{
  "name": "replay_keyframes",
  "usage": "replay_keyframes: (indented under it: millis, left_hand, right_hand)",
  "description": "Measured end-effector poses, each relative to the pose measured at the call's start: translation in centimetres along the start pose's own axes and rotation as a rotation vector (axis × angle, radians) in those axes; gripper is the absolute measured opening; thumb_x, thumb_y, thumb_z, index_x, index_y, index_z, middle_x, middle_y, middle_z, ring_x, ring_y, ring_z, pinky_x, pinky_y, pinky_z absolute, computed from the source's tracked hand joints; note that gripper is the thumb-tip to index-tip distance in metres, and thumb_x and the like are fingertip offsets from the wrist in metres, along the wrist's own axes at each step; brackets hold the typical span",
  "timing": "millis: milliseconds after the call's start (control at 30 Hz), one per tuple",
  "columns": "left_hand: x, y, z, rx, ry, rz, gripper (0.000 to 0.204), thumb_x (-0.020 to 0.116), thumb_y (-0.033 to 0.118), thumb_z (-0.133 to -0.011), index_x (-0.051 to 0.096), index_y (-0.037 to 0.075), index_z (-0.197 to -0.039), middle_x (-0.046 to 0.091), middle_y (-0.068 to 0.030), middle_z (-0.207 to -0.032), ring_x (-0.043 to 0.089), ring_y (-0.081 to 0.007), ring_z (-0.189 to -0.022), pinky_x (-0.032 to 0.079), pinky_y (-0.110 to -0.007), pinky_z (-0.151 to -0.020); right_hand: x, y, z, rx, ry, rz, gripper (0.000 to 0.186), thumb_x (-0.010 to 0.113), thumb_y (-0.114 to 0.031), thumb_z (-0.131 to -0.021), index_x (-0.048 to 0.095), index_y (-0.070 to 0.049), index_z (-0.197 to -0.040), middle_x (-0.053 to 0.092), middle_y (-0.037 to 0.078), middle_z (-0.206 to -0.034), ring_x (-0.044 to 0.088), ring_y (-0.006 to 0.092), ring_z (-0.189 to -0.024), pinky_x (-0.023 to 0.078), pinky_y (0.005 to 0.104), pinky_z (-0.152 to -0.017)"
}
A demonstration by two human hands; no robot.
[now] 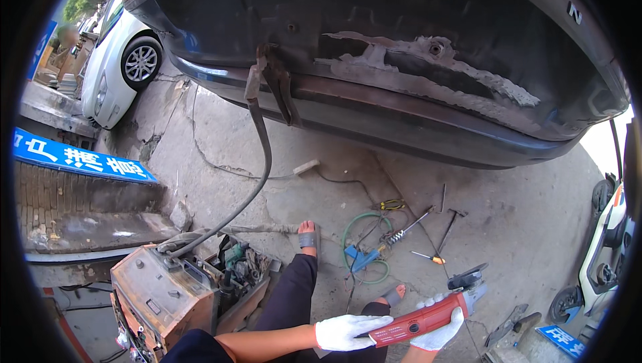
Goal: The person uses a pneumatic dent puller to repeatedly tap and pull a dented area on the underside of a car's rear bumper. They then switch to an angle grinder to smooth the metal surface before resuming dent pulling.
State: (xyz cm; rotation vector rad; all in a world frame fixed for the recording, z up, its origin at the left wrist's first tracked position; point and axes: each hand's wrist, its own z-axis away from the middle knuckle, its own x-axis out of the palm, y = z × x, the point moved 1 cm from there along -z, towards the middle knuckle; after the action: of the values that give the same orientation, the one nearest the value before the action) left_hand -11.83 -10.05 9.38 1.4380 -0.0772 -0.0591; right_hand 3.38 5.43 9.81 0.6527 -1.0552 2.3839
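A red angle grinder [418, 323] is held between my two white-gloved hands at the lower right, its dark disc guard [468, 276] facing up and away. My left hand [342, 333] is closed around the rear end of the body. Close to the grinder's metal head, my right hand [438, 336] wraps the body from beneath, fingers showing along its far side. Ahead stands the dark rear of a car [374, 115], with an irregular strip of stripped paint [428, 62]. The grinder is apart from the car.
A rusty bracket [275, 85] hangs on the bumper, joined by a thick cable [264, 156] to a worn orange machine [160, 289]. On the concrete lie a slide-hammer-like tool [401, 234], yellow-handled pliers [391, 204], a screwdriver [428, 257], a hammer [449, 229] and a green hose [351, 226].
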Motion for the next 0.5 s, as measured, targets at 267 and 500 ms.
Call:
replay_keyframes:
  millis: [267, 500]
  left_hand:
    - [-1.1, -0.8, 0.8, -0.056, -0.016, -0.012, 0.06, 0.059, 0.022, -0.091, 0.036, 0.001, -0.143, 0.055, -0.0243, -0.127, 0.061, -0.0411, -0.102, 0.051, -0.041, -0.088]
    - [-3.4, -0.2, 1.3, -0.073, -0.031, 0.041, 0.059, 0.058, 0.022, -0.09, 0.038, 0.002, -0.142, 0.055, -0.0269, -0.125, 0.06, -0.0438, -0.1, 0.05, -0.043, -0.088]
  right_hand:
    - [-0.3, 2.3, -0.4, 0.028, 0.102, -0.014, 0.05, 0.063, -0.047, -0.08, 0.049, -0.008, -0.109, 0.056, 0.006, -0.091, 0.056, 0.0211, -0.077, 0.048, 0.0392, -0.066]
    - [-0.2, 3.3, -0.6, 0.067, 0.104, -0.013, 0.048, 0.063, -0.045, -0.08, 0.052, -0.008, -0.107, 0.057, 0.008, -0.093, 0.058, 0.0232, -0.078, 0.05, 0.0426, -0.068]
